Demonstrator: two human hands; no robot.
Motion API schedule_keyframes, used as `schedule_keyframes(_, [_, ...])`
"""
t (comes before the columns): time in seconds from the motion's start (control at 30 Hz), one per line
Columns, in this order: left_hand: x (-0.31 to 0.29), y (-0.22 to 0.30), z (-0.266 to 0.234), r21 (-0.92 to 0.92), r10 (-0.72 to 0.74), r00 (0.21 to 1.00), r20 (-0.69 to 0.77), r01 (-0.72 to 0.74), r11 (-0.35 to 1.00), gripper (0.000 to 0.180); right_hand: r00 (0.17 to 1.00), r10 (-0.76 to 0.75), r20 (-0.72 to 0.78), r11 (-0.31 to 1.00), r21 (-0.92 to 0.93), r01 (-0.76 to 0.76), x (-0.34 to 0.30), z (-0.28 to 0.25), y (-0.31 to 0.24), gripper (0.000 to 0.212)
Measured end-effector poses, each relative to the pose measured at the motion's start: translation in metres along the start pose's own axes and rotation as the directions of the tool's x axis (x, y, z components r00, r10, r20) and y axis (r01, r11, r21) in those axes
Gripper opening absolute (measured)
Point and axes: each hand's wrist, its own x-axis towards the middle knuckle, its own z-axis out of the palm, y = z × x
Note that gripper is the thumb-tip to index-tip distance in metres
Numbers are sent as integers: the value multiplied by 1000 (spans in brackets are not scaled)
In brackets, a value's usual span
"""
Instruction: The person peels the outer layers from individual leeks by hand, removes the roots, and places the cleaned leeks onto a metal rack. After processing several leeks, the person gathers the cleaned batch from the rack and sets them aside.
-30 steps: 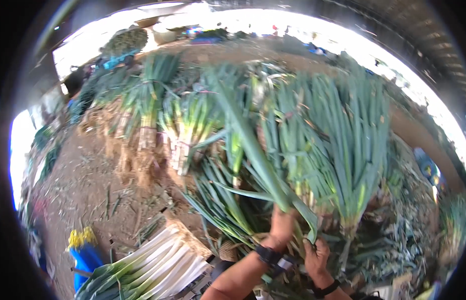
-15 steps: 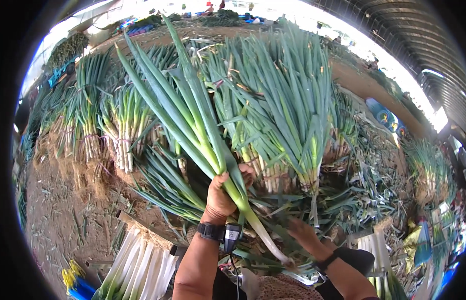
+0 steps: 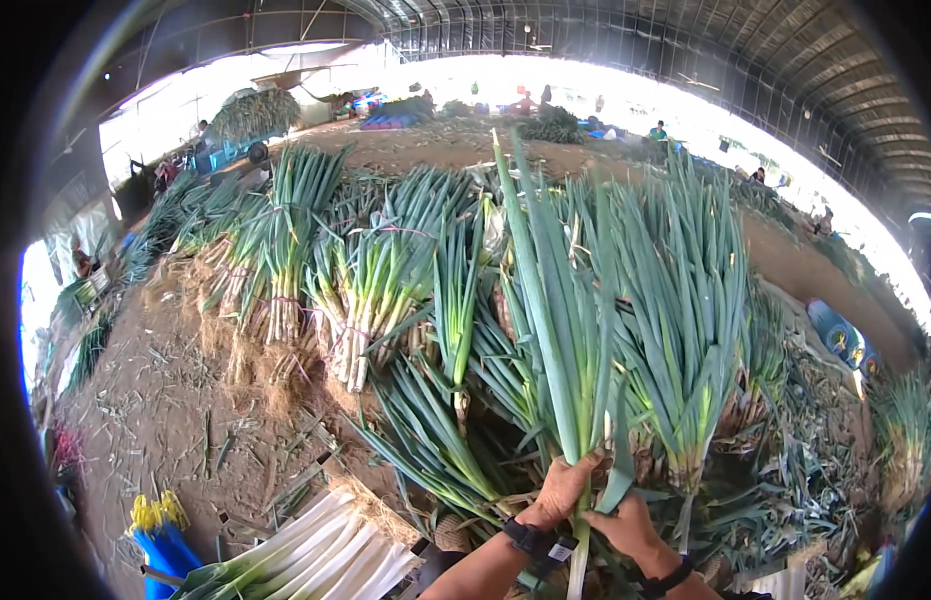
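A large green onion (image 3: 558, 350) stands nearly upright in front of me, its long leaves reaching up over the piles. My left hand (image 3: 564, 490) is closed round its stalk, just below where the leaves part. Beside it, my right hand (image 3: 628, 525) pinches one loose leaf (image 3: 618, 478) that bends away from the stalk. The pale lower stem runs down past both hands out of the frame's bottom. Behind and to the right leans a thick sheaf of green onions (image 3: 681, 330). More green onions (image 3: 436, 440) lie to the left of my hands.
Trimmed white stems (image 3: 326, 550) lie stacked in a holder at lower left, near a blue bundle with yellow tops (image 3: 158, 525). Tied, rooted bundles (image 3: 286, 290) line the left. Leaf scraps (image 3: 806, 500) cover the right ground. A loaded cart (image 3: 251, 120) and people are far off.
The view has swung up and leftward. The green onion has gone from slanting to nearly upright. My right hand has come up to the stalk and taken hold of a leaf.
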Motion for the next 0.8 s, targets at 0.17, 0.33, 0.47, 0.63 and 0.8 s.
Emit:
schedule_keyframes(0.17, [14,13,-10,89,-12,983,-185,29,996,20,968,172,-182,985,3,-175,-39,-18,24,25])
schedule_keyframes(0.33, [13,43,-30,-4,105,969,-225,-109,994,20,714,627,-310,597,-398,-697,-138,-68,136,42])
schedule_keyframes(0.47, [22,30,-21,-242,129,987,-91,-148,959,24,728,615,-303,550,-496,-672,-163,-78,153,48])
schedule_keyframes(0.63, [22,8,0,-391,157,969,190,-72,918,52,996,-58,-72,951,-306,33,-57,-24,114,31])
schedule_keyframes(0.8, [17,0,13,-355,147,974,173,-78,931,65,963,266,-46,930,277,-243,1,-2,39,26])
